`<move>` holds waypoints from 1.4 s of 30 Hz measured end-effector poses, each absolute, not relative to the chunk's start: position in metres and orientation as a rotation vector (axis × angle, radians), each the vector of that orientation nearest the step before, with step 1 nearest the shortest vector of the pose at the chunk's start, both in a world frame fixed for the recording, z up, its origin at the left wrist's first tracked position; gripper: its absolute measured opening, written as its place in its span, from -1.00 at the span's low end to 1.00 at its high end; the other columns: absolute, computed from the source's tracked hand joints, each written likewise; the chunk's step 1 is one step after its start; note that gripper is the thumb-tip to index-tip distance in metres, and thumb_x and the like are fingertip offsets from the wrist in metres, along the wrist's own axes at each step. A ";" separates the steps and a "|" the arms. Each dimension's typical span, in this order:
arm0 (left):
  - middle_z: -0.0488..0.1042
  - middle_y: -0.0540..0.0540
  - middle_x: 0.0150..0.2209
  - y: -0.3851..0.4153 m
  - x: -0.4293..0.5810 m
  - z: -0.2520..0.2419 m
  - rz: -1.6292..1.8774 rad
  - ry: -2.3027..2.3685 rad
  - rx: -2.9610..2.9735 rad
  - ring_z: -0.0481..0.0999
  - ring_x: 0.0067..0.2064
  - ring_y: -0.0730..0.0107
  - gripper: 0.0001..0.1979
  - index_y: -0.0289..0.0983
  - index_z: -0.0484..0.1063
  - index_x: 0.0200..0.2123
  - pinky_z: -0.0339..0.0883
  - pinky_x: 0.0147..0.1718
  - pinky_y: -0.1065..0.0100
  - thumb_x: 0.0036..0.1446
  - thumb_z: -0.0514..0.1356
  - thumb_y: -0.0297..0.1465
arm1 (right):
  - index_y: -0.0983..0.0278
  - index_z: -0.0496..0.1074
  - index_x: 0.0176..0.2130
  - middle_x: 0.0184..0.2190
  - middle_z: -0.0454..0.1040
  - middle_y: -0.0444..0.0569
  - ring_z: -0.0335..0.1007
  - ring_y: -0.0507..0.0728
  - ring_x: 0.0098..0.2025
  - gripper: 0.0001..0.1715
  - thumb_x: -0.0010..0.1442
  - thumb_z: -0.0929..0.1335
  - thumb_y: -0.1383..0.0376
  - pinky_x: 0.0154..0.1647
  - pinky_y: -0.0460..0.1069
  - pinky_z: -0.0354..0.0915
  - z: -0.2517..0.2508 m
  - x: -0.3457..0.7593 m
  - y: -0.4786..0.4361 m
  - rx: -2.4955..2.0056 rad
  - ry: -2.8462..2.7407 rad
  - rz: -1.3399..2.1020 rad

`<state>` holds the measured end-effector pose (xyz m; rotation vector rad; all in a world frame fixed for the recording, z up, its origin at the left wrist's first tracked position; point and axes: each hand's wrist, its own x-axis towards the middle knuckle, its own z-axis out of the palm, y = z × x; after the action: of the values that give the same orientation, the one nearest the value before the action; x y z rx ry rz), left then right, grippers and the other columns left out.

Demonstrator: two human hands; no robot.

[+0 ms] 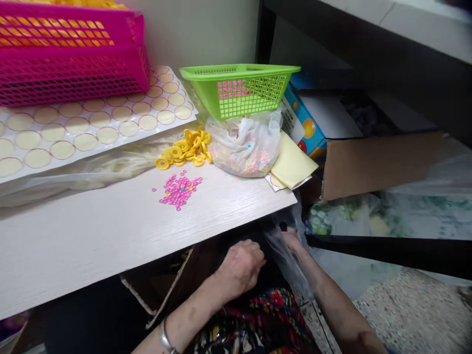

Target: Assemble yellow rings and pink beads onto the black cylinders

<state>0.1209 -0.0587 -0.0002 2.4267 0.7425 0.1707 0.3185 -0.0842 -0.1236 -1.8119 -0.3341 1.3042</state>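
Note:
My left hand point(242, 264) is closed in a loose fist over my lap, just below the table's front edge; whatever its fingers may hold is hidden. My right hand point(292, 240) reaches down by the table corner, beside a clear plastic bag point(285, 258); its fingers are hidden. On the table lie a small heap of pink beads point(179, 191) and a pile of yellow plastic rings point(188, 147). Next to the rings sits a clear bag of pastel beads point(245, 152).
A green basket point(243, 93) stands behind the bead bag. At the left, a magenta basket point(73, 69) of yellow pieces rests on sticker sheets point(99, 120). Right of the white table point(92, 236) are folded yellow paper point(293, 160) and an open carton point(379, 164).

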 end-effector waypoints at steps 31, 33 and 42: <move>0.44 -0.08 -0.29 0.006 -0.115 0.061 1.261 1.297 1.372 0.42 -0.25 0.35 -0.64 -0.33 0.44 -0.23 0.33 -0.21 0.34 -0.16 0.33 -0.36 | 0.25 0.38 -0.39 -0.25 0.42 -0.01 0.37 0.12 -0.24 -0.72 -0.14 0.46 0.23 -0.21 0.04 0.33 0.054 0.051 0.050 -0.899 -1.447 1.042; 0.44 -0.08 -0.29 0.007 -0.128 0.056 1.219 1.271 1.368 0.41 -0.23 0.35 -0.68 -0.33 0.46 -0.24 0.30 -0.18 0.35 -0.13 0.32 -0.36 | 0.24 0.36 -0.40 -0.24 0.42 0.03 0.35 0.15 -0.16 -0.77 -0.09 0.44 0.25 -0.13 0.06 0.28 0.042 0.045 0.059 -0.840 -1.693 0.840; 0.43 -0.08 -0.30 0.011 -0.166 0.038 1.224 1.218 1.135 0.40 -0.27 0.41 -0.67 -0.34 0.42 -0.22 0.28 -0.26 0.39 -0.11 0.30 -0.37 | 0.25 0.33 -0.27 -0.17 0.38 0.11 0.28 0.20 -0.10 -0.73 0.01 0.41 0.22 -0.13 0.09 0.28 0.020 0.028 0.080 -0.800 -2.072 0.444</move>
<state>-0.1657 0.0106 0.0378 1.1346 1.2176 1.2245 0.0280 0.0805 0.0202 -0.8002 -2.0717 0.4438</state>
